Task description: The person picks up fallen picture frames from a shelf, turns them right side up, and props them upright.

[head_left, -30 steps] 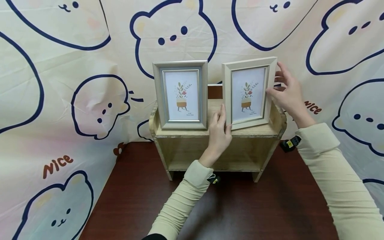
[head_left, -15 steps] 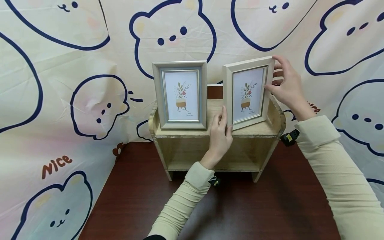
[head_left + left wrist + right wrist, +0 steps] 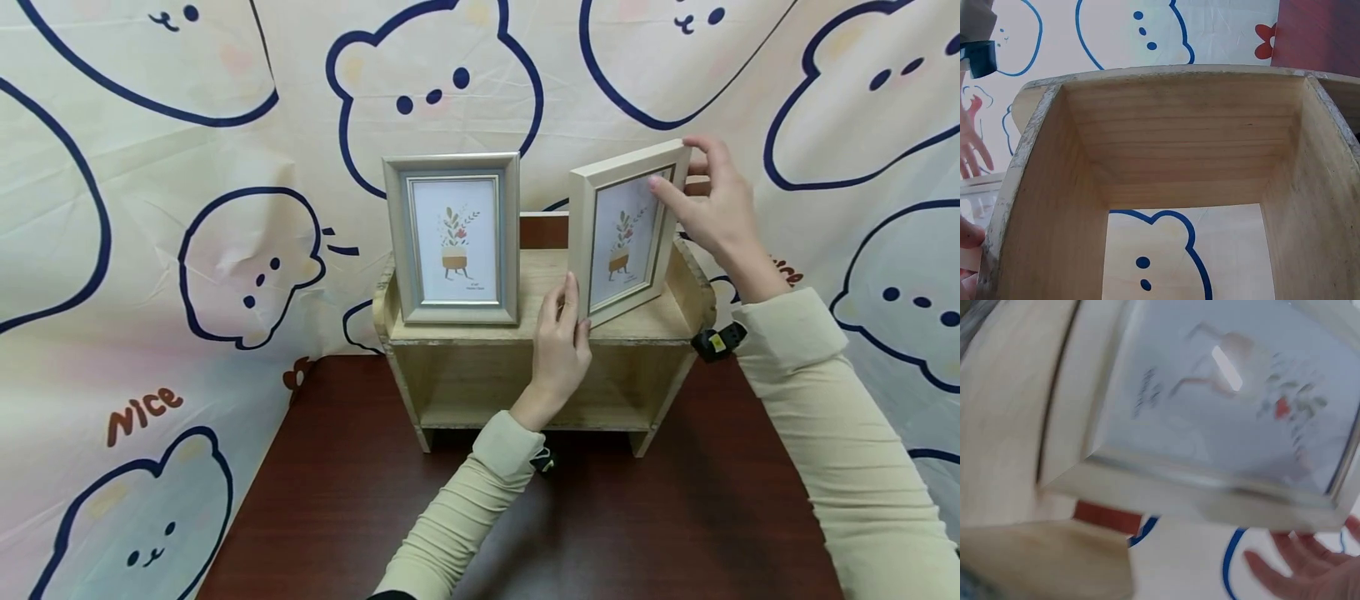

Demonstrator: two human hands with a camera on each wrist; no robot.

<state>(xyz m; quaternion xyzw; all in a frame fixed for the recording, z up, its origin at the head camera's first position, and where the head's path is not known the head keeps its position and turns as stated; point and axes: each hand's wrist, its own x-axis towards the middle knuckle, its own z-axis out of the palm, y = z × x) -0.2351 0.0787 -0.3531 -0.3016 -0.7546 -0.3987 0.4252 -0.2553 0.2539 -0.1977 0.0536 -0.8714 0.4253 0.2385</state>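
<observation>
On the right of the shelf's top stands a cream picture frame with a potted-plant print, turned at an angle. My right hand grips its upper right side, thumb in front and fingers behind. Low down, my left hand holds the frame's bottom left corner between thumb and fingers. A silver-grey picture frame with the same print stands upright on the left, apart from both hands. In the right wrist view the cream picture frame is blurred, with the right hand at its edge.
The small wooden shelf has an open lower compartment and raised sides. It stands on a dark red-brown table. Behind it hangs a cloth printed with cartoon bears. The left wrist view shows the wooden compartment close up.
The cream picture frame has turned further, and its left edge has shifted right, away from the silver-grey one. My left hand has moved right with it; my right thumb has moved up onto its front.
</observation>
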